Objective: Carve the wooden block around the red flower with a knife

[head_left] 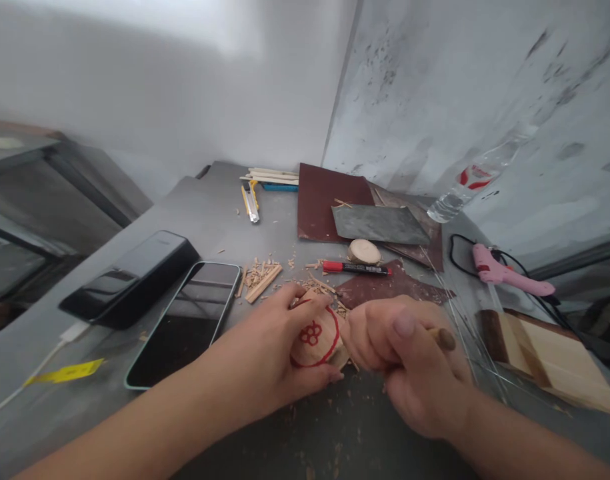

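My left hand (285, 347) is closed around the edge of a pale wooden disc (329, 333), pinning it low over the table. A red circle and a small red flower are drawn on its face. Close to the disc's right edge, my right hand (409, 353) is wrapped round a wooden-handled tool (442, 339); the rounded end of its handle sticks out at the right, and its working end is hidden. Wood shavings (262, 275) and small sticks lie just beyond the disc. Behind my hands rest a red marker (357, 268) and a small wood slice (364, 251).
On the left are a phone (189, 320) and a black power bank (135, 273) with a white cable. A yellow utility knife (251, 202) and brown sandpaper (329, 200) lie at the back. To the right are a bottle (472, 180), a pink glue gun (509, 272) and wood blocks (559, 360).
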Available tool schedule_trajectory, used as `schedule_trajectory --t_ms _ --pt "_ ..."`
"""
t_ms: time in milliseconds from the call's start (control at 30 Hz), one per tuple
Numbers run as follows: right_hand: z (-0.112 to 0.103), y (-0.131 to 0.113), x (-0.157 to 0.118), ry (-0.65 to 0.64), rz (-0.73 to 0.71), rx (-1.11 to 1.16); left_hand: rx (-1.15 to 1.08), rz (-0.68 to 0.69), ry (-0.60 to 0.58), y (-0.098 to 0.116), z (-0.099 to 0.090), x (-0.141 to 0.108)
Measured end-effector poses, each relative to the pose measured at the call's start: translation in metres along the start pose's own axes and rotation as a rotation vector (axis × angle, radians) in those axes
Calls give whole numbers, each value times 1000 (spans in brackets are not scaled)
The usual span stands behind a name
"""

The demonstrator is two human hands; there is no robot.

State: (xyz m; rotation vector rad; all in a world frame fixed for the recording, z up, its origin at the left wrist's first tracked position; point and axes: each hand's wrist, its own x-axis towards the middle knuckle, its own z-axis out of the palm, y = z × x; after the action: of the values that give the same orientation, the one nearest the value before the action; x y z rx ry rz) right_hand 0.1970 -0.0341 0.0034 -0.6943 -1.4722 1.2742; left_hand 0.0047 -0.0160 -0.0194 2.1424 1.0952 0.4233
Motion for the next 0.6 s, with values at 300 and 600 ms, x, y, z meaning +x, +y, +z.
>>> schedule_trajectory --t_ms 300,600 --pt "3 4 -3 45 -10 -19 59 14 -7 2 -3 3" --pt "7 3 6 58 52 39 83 4 -8 2 -1 3"
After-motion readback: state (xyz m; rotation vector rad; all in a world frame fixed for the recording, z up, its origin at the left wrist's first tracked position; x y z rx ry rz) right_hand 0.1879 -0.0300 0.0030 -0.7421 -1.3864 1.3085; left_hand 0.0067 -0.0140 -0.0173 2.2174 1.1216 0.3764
